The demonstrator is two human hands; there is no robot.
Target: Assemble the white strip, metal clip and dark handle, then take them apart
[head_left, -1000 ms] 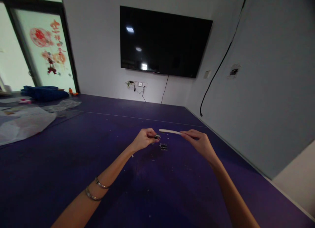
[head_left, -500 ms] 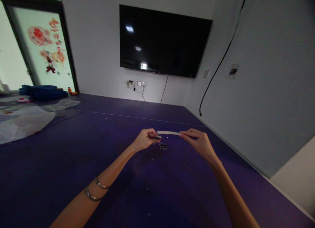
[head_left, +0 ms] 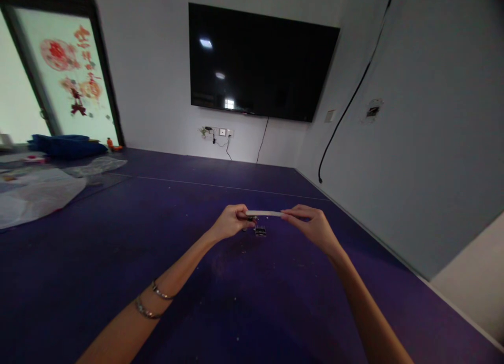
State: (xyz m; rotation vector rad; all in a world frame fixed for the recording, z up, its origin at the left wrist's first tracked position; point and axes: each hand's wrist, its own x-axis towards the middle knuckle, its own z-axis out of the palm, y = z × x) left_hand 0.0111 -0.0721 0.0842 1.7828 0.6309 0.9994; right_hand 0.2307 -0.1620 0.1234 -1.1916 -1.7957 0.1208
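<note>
My right hand (head_left: 311, 225) pinches one end of a slim white strip (head_left: 264, 213), flat and slightly curved. Its other end reaches my left hand (head_left: 231, 221), at the thumb and fingers. Those left fingers are closed around a small shiny metal piece (head_left: 251, 219), mostly hidden by them and the strip, so its kind does not show. Just below the strip, a small dark object with clear edges (head_left: 260, 231) lies on the purple surface (head_left: 252, 290).
Thin clear plastic sheets (head_left: 43, 193) and a dark blue cloth heap (head_left: 69, 145) lie at the far left. A television (head_left: 262, 62) hangs on the back wall. A black cable (head_left: 346, 112) dangles along the right wall. Small white specks dot the surface.
My right hand has shifted the white strip a little to the left, so its far end now meets my left fingers and covers more of the metal piece.
</note>
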